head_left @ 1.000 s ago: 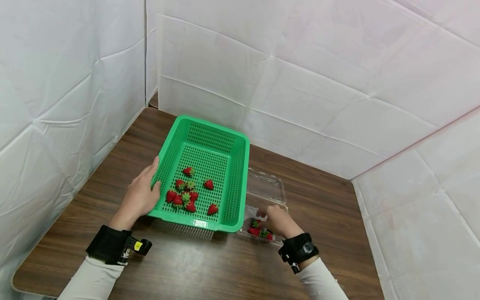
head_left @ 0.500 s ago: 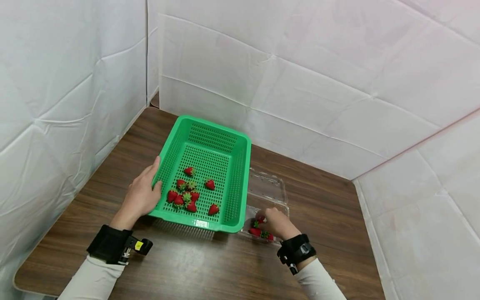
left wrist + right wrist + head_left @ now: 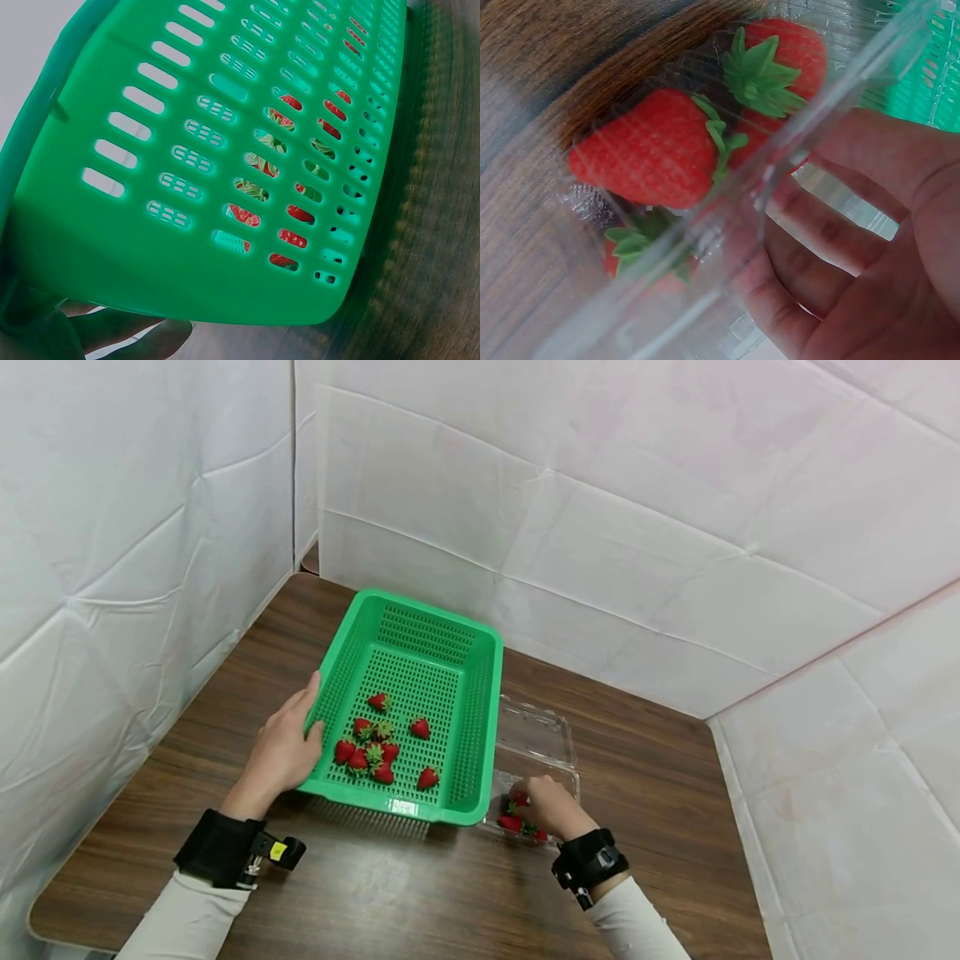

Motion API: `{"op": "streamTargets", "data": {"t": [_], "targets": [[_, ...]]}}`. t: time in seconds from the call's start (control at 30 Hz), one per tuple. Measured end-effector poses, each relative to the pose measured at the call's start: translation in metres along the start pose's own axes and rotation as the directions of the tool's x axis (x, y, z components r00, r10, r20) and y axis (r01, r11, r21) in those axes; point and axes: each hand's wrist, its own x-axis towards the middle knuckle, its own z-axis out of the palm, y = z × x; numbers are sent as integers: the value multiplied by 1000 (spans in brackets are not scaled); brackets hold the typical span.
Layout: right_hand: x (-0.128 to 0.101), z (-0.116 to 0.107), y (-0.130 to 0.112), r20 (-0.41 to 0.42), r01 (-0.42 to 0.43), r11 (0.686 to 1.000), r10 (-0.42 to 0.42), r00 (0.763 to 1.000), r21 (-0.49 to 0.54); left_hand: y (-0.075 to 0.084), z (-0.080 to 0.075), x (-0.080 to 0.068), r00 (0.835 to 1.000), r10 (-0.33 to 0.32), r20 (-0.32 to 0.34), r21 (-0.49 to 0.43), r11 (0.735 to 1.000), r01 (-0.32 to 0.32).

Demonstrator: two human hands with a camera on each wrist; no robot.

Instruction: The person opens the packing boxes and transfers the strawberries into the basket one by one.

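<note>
At centre frame the left hand grips the wall of the green basket, thumb curled over the rim, berries lying inside. Lower right, the right hand reaches into the clear box beside it, fingers curled among the strawberries; whether it pinches one I cannot tell. This looks like the picking step, and the next move calls for a gentle pinch.
</note>
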Motion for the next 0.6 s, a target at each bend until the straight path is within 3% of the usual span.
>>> {"op": "streamTargets", "data": {"t": [0.23, 0.6], "targets": [[-2, -2, 0, -1, 20, 1000, -20, 1000, 10, 0, 0, 0, 1000, -6, 10, 1, 1000, 6], [-5, -20, -4, -83, 70, 997, -68, 994, 22, 0, 0, 0, 1000, 1, 8, -5, 1000, -1]]}}
